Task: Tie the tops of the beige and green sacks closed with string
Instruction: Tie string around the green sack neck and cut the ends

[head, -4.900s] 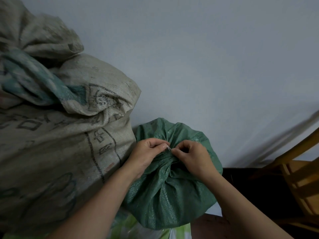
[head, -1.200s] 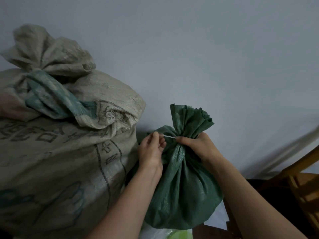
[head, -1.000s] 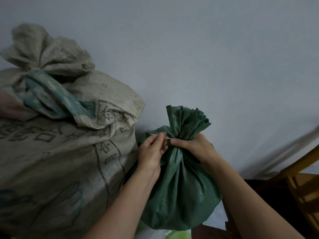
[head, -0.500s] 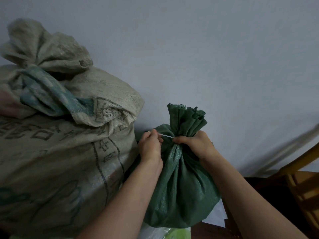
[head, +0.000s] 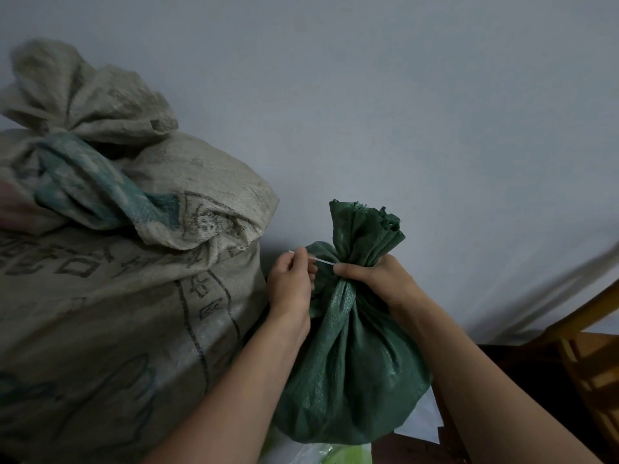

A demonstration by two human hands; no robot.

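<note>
Clearly mid-tie, on the smaller of the two. Largest first, filling 8 to 10 o'clock: beige sack (head: 134, 296), top bunched into a crumpled tuft at 10 o'clock, seemingly closed already, with no tie to be made out there. Next, at 6 o'clock and touching the beige one: green sack (head: 351, 363), top gathered into an upright tuft near centre. Wrapped round that neck just under the tuft: right hand (head: 371, 279), fingers curled tight on the cloth. Just beside it, toward 9 o'clock: left hand (head: 289, 283), pinching a thin white string (head: 321, 261) drawn taut from the neck.

Judged as cinching a turn of string, knot not yet finished. Next move: keep the neck squeezed, pull hard, then loop and knot without letting the gather loosen.

Smallest last: dark blocky characters printed down the beige side, too creased and blurred to read. No brand legible, and nothing written on the green cloth.
</note>
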